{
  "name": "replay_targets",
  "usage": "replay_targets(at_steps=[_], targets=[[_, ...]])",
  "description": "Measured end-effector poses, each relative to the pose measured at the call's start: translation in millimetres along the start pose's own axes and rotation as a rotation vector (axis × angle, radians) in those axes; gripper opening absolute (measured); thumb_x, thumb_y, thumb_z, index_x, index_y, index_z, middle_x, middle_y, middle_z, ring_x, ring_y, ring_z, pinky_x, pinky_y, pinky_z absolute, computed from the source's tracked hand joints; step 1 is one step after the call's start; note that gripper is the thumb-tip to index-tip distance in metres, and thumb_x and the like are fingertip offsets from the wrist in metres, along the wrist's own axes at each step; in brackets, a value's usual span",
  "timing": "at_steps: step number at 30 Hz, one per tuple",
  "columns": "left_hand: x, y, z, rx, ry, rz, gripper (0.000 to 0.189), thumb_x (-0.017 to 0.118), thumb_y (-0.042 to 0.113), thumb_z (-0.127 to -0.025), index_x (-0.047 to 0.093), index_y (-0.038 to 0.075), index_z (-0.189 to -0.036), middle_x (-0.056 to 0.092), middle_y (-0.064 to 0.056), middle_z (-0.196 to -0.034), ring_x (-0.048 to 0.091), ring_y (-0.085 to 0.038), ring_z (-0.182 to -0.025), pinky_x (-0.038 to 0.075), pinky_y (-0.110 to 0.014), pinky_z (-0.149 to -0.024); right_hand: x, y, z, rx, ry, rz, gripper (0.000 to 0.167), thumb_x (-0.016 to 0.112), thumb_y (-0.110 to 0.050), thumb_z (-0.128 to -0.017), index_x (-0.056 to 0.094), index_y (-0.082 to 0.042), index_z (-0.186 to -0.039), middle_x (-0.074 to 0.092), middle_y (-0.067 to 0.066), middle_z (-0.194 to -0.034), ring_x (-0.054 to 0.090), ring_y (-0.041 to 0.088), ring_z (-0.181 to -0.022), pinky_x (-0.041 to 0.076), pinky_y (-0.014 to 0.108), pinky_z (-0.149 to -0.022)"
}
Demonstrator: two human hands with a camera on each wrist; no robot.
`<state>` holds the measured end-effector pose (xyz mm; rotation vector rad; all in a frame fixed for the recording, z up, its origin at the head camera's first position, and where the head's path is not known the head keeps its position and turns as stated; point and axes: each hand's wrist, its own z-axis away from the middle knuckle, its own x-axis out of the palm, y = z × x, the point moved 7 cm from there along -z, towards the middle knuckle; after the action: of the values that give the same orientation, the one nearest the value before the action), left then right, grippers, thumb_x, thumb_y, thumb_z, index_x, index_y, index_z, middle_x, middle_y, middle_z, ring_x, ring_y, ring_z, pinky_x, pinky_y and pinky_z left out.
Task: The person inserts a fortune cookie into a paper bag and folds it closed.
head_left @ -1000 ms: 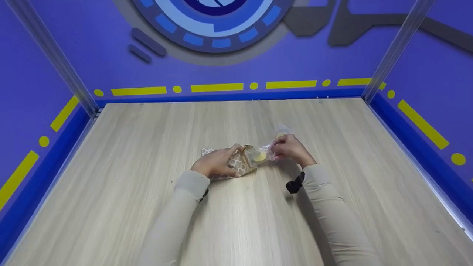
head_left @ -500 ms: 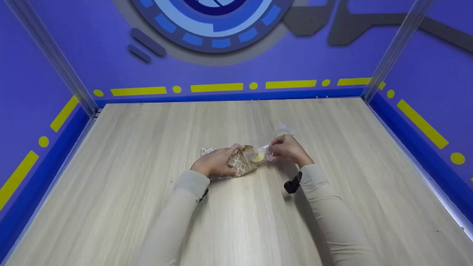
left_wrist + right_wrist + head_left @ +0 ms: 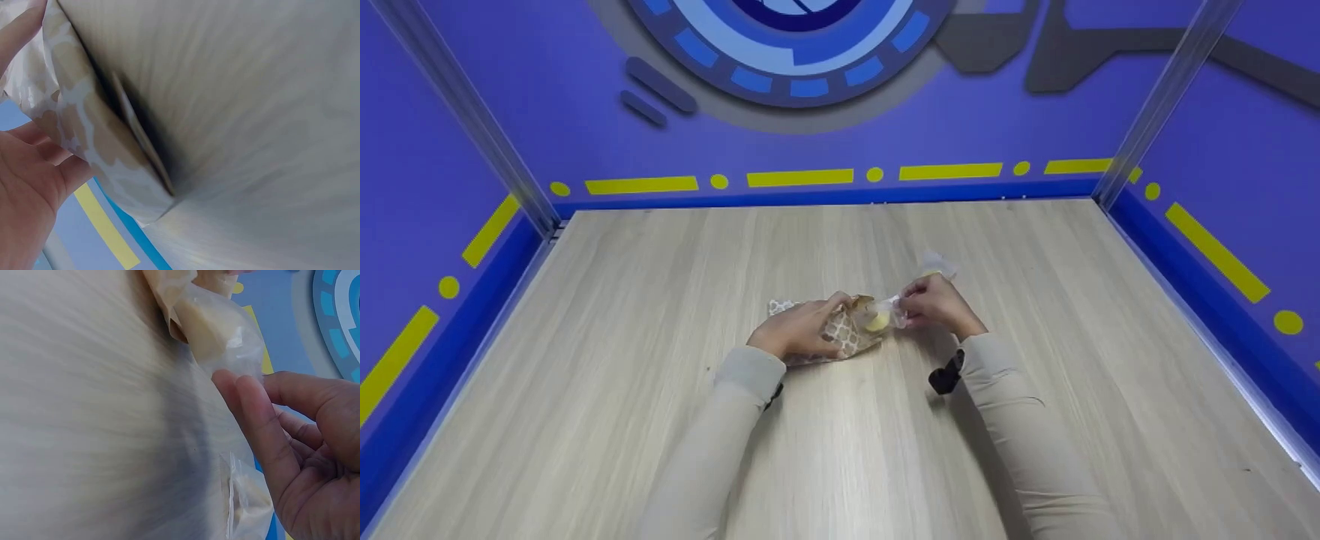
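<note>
A paper bag (image 3: 844,335) with a tan-and-white patch pattern lies on the table, its mouth facing right. My left hand (image 3: 797,330) grips it from above; in the left wrist view the bag's folded bottom (image 3: 121,169) shows beside the palm. Between thumb and fingertips my right hand (image 3: 939,304) pinches the end of a small clear plastic bag (image 3: 239,337). Inside that is a pale yellow piece (image 3: 877,322), which sits at the paper bag's mouth. Just behind the right hand lies a second clear bag (image 3: 937,264), with something pale in it in the right wrist view.
The wood-grain table (image 3: 660,270) is enclosed by blue panels (image 3: 585,135) at the back and both sides. Metal posts (image 3: 1155,112) stand at the two back corners. A black strap piece (image 3: 946,373) sticks out from the right wrist.
My right hand has moved slightly left, bringing the small clear bag and its yellow piece closer into the paper bag's mouth. The left hand and the second clear bag have stayed put.
</note>
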<state>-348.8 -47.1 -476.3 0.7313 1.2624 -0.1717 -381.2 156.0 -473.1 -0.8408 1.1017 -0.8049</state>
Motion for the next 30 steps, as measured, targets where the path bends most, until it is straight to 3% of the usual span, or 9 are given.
replay_targets(at_steps=[30], targets=[[-0.3, -0.3, -0.5, 0.015, 0.007, 0.015, 0.069, 0.079, 0.037, -0.078, 0.035, 0.033, -0.131, 0.060, -0.012, -0.125, 0.059, -0.027, -0.114, 0.048, -0.044, -0.095, 26.2, -2.1, -8.6, -0.007, 0.015, -0.083, 0.010, 0.065, 0.003, -0.084, 0.061, 0.008, -0.092, 0.059, 0.004, -0.072, 0.062, 0.011, -0.052, 0.056, 0.025, -0.054]])
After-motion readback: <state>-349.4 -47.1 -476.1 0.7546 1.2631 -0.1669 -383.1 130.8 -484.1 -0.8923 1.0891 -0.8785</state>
